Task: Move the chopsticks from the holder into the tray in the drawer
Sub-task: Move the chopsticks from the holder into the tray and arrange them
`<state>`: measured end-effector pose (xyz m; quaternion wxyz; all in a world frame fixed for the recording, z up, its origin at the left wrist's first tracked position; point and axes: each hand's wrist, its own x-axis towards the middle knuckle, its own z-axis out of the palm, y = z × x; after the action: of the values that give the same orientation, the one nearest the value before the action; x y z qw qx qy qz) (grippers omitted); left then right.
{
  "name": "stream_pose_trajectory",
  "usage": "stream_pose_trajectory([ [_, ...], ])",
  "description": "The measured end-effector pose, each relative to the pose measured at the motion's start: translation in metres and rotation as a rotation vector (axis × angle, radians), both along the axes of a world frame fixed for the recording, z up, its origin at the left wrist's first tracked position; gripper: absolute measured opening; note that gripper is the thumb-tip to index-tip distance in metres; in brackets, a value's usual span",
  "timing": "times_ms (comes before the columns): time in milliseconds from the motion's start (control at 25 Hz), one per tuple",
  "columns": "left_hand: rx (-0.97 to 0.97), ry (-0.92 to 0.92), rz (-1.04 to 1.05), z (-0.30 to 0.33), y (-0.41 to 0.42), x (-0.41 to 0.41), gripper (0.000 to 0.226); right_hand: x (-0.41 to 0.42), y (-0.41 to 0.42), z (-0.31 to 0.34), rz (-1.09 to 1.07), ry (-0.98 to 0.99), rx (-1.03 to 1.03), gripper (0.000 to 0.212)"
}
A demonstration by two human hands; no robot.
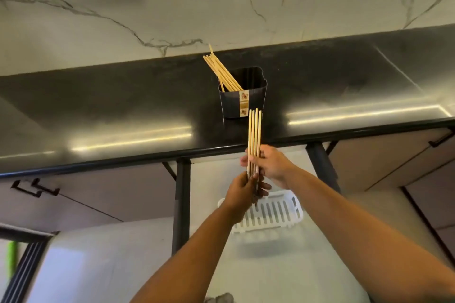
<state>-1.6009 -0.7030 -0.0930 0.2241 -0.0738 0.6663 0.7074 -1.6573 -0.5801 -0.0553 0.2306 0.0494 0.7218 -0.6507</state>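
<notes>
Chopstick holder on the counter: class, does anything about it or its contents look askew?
The holder stands upright. The chopsticks left inside lean in a loose fan to its left corner, one crossing the others. Nothing spilled.

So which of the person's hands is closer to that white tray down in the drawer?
The left. The left hand holds the lower end of the chopstick bundle, directly above the white tray. The right hand holds the bundle higher up, nearer the counter edge.

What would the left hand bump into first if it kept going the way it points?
Probably the right hand, just beyond the left hand on the same chopsticks. Past that lies the counter's edge, then the holder. Depth is hard to judge from one view.
</notes>
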Motion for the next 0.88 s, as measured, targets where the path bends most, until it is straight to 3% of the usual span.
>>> stream_pose_trajectory([
  [120, 0.050, -0.217, -0.034, -0.031, 0.001, 0.021, 0.029, 0.014, 0.002, -0.034, 0.115, -0.040, 0.107, 0.016],
  [240, -0.217, -0.225, -0.022, -0.059, -0.020, 0.030, 0.017, 0.014, 0.005, -0.048, 0.281, 0.186, 0.401, 0.008],
  [320, -0.402, -0.189, 0.173, -0.075, -0.044, 0.038, 0.008, 0.019, 0.007, -0.065, 0.530, 0.242, 0.647, 0.008],
  [440, -0.522, -0.162, 0.391, -0.085, -0.071, 0.048, 0.005, 0.033, 0.009, -0.094, 0.747, 0.114, 0.908, 0.019],
  [560, -0.592, -0.216, 0.277, -0.093, -0.075, 0.047, 0.036, 0.037, 0.001, -0.111, 0.793, 0.079, 1.027, 0.030],
  [640, -0.606, -0.294, 0.136, -0.099, -0.071, 0.046, 0.053, 0.035, -0.005, -0.122, 0.957, 0.210, 1.171, 0.035],
  [720, -0.586, -0.351, 0.096, -0.106, -0.069, 0.046, 0.053, 0.033, -0.009, -0.133, 1.058, 0.255, 1.245, 0.037],
  [880, -0.557, -0.405, 0.152, -0.115, -0.073, 0.047, 0.033, 0.036, -0.005, -0.146, 0.912, 0.271, 1.178, 0.036],
])
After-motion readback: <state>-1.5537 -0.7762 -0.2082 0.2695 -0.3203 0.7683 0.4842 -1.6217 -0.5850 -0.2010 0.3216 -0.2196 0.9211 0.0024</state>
